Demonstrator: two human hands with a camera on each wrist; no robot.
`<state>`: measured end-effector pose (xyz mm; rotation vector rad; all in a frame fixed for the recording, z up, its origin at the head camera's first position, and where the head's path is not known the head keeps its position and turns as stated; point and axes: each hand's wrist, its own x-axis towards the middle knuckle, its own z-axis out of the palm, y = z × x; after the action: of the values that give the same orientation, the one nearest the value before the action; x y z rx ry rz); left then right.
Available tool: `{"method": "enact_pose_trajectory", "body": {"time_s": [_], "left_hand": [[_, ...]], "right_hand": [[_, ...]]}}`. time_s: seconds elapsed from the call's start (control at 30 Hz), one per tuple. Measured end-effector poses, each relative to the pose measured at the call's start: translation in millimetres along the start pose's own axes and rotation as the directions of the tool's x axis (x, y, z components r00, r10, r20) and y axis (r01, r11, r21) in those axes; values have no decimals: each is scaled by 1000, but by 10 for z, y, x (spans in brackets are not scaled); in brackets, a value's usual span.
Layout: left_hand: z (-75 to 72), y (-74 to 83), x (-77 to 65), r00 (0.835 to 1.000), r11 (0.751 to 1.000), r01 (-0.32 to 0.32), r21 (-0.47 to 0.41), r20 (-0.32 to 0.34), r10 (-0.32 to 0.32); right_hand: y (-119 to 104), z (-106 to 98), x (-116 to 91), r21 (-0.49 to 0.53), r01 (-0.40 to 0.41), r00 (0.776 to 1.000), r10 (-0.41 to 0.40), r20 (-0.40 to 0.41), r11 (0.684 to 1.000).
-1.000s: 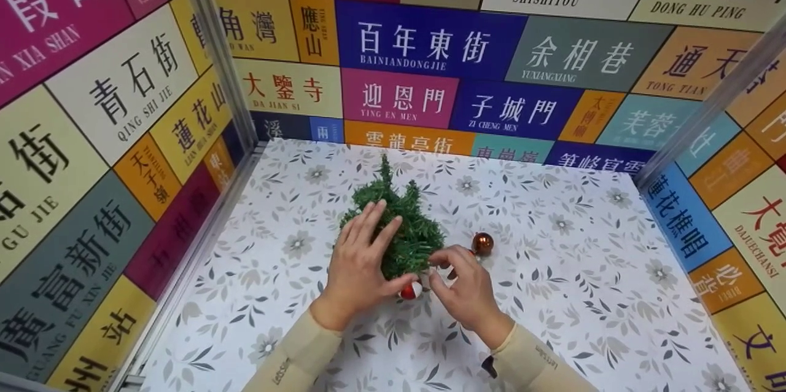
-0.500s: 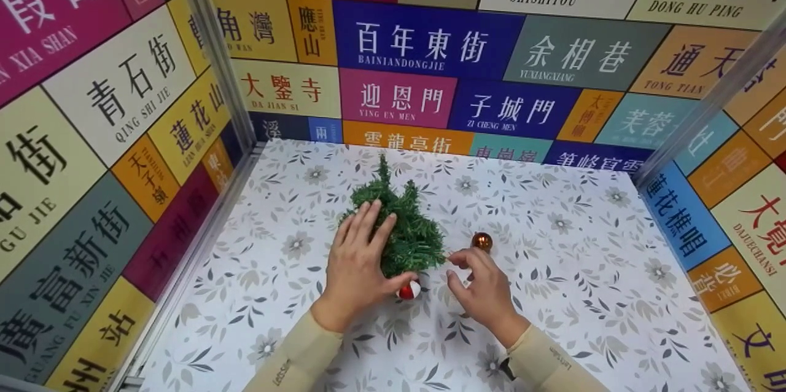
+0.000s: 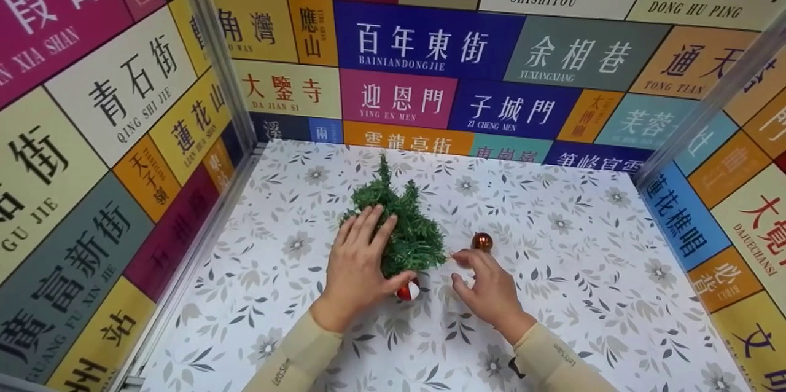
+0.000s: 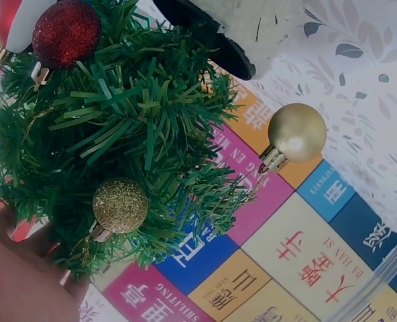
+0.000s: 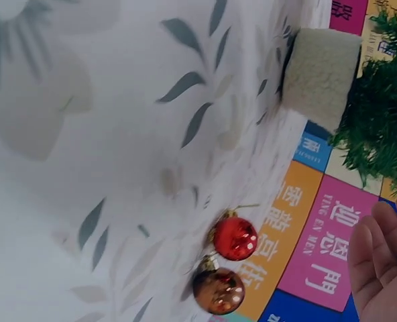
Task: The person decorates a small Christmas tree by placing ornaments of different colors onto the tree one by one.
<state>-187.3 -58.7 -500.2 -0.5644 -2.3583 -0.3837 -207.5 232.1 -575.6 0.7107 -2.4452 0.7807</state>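
A small artificial Christmas tree (image 3: 414, 235) stands on the table, its foot a pale fuzzy block (image 5: 322, 77) in the right wrist view. My left hand (image 3: 359, 266) lies against its near left side, fingers extended over the branches and thumb at a red-and-white ball (image 3: 407, 290). In the left wrist view, a red glitter ball (image 4: 68, 33), a gold glitter ball (image 4: 120, 206) and a smooth gold ball (image 4: 297, 133) hang on the branches. My right hand (image 3: 491, 290) hovers off the tree's right edge, thumb and index finger apart, index tip close to the outermost needles.
On the table right of the tree lie a shiny brown ball (image 3: 482, 241) and a red ball (image 5: 235, 238), the latter hidden behind my right hand in the head view. Sign-covered panels (image 3: 430, 42) wall in the floral-covered table (image 3: 583, 294) at the back and sides.
My right hand has drawn away from the branches to the right, its thumb and index finger apart. The red-and-white ball has turned slightly. My left hand stays nearly in place.
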Motion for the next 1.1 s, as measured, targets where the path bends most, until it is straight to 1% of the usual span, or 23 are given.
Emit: {"method": "enact_pose_trajectory", "body": {"time_s": [0.1,0.23,0.4,0.5,0.67,0.87,1.1], "left_hand": [[-1,-9,3,1000,1000,-4,-6,1,4],[-4,-19,6,1000,1000,-7,-13,14,7],[-11,-35,-5,1000,1000,-3,-23,28,4],[-10,-48,-20,999,1000,-6,-24,35,7],[-21,-71,-31,999,999,-6,-34,53,8],[-47,-107,-37,997,999,-18,-35,77,21],[-92,-140,-28,993,998,-26,-61,111,33]], "right_hand": [[102,5,-26,-14,-31,999,32,19,999],[243,12,-57,-69,-107,993,111,50,992],[387,32,-61,-121,-207,971,219,99,971],[450,47,-56,-132,-240,960,255,115,962],[522,79,-21,-147,-247,955,267,130,958],[615,142,42,-194,-220,955,252,155,956],[677,219,78,-255,-192,948,246,203,948]]}}
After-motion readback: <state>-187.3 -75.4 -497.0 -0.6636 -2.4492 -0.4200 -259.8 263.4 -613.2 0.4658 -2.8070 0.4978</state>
